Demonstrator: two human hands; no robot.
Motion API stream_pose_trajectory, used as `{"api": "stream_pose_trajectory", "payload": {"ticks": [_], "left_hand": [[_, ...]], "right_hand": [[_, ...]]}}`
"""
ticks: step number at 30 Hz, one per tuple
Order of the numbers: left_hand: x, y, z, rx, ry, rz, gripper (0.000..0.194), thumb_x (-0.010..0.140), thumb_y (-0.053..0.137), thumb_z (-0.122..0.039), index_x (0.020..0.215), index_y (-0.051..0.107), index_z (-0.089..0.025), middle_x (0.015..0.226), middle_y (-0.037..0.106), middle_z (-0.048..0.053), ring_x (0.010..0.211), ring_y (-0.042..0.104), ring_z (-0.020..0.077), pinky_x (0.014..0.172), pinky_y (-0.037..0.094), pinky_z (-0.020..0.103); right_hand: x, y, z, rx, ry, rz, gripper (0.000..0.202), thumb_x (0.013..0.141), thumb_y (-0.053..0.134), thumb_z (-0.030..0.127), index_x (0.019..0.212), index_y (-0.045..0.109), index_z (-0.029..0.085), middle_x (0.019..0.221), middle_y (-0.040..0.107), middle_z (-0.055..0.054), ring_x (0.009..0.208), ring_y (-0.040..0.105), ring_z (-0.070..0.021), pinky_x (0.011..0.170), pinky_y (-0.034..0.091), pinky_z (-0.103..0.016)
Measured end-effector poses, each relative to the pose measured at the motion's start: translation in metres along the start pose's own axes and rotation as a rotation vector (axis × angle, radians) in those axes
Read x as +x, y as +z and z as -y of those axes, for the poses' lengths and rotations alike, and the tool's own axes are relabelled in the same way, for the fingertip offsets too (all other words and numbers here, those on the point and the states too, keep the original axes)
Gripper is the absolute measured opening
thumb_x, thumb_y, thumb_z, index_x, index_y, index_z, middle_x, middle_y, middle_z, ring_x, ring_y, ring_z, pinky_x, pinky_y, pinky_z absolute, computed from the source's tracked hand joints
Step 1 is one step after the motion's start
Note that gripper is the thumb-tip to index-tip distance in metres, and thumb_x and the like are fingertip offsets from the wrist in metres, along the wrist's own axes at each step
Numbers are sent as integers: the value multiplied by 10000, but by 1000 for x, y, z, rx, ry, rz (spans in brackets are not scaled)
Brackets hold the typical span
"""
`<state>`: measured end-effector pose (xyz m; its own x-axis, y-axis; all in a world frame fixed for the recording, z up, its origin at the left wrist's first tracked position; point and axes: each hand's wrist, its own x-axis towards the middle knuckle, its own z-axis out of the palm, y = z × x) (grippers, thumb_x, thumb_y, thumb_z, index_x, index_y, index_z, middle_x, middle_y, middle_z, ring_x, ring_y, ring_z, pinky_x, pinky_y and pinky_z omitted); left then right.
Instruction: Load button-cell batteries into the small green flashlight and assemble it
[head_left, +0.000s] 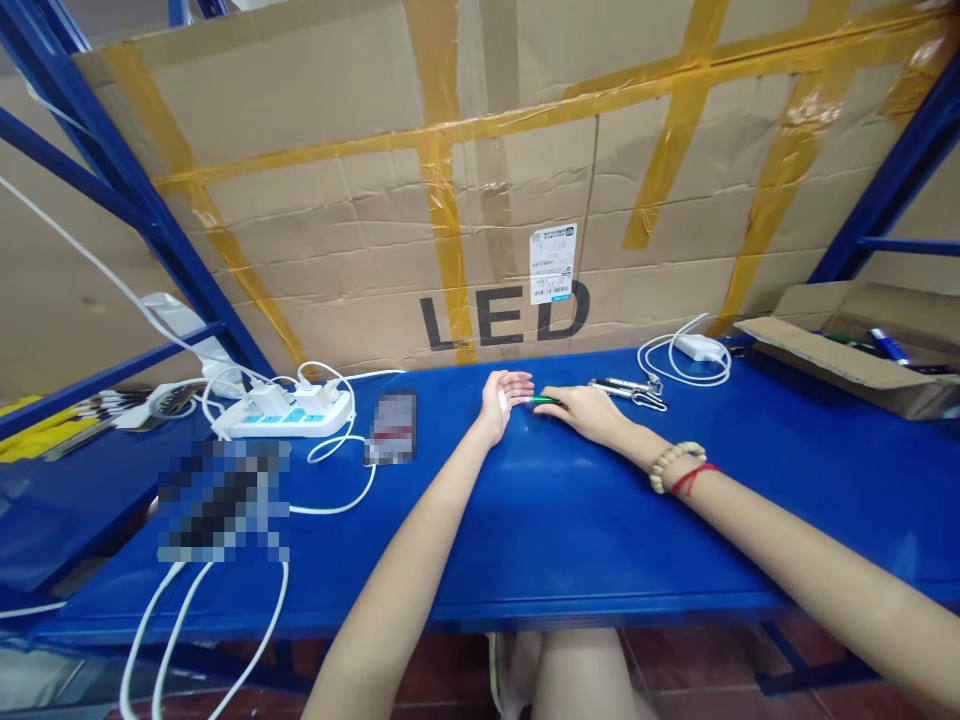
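A slim green pen-shaped stick (546,400) is pinched in the fingers of my right hand (589,412), and it points left over the blue tabletop (555,530). Its far end reaches toward my left hand (501,405), which is open with the palm turned to the right and the fingers stretched out. Whether the tip touches the left palm cannot be made out. Just behind my right hand lie several silver pen-shaped tubes (621,387), with metal clips (649,400) at their right end.
A white power strip (289,415) with plugged-in chargers stands back left, near a phone (393,428) and a blurred-out device (223,502) with white cables. A white adapter (700,348) with a coiled cord lies back right, beside an open cardboard box (832,375). Large taped cardboard (360,240) walls the back.
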<state>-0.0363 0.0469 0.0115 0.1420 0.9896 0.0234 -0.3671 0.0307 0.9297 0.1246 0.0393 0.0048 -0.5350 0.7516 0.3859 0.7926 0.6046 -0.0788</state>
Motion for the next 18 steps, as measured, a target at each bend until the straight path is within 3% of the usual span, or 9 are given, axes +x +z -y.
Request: {"api": "stream_pose_trajectory", "payload": {"ticks": [9,15,18], "left_hand": [[-3,3,2,97,21,5,392,784,299,-294,692,645,-134,700,656,77,737,603,194,708,432,284],[-4,6,11,219,161,-132,200,726,437,-156,682,632,-170,696,610,12,738,560,141,684,398,212],[-4,6,13,237,183,-165,203,734,423,-148,719,624,-171,690,599,8,674,546,124,625,390,198]], "right_hand": [[0,0,-1,20,-23,15,326,889,389,458,940,597,212,875,692,-50,742,643,-200,560,372,-237],[-1,4,-3,65,-63,-19,306,908,371,406,1041,557,203,1011,665,-59,875,630,-207,662,428,-255],[-1,4,-2,58,-66,-17,294,917,352,381,1020,564,204,1009,664,-57,892,625,-204,679,437,-259]]}}
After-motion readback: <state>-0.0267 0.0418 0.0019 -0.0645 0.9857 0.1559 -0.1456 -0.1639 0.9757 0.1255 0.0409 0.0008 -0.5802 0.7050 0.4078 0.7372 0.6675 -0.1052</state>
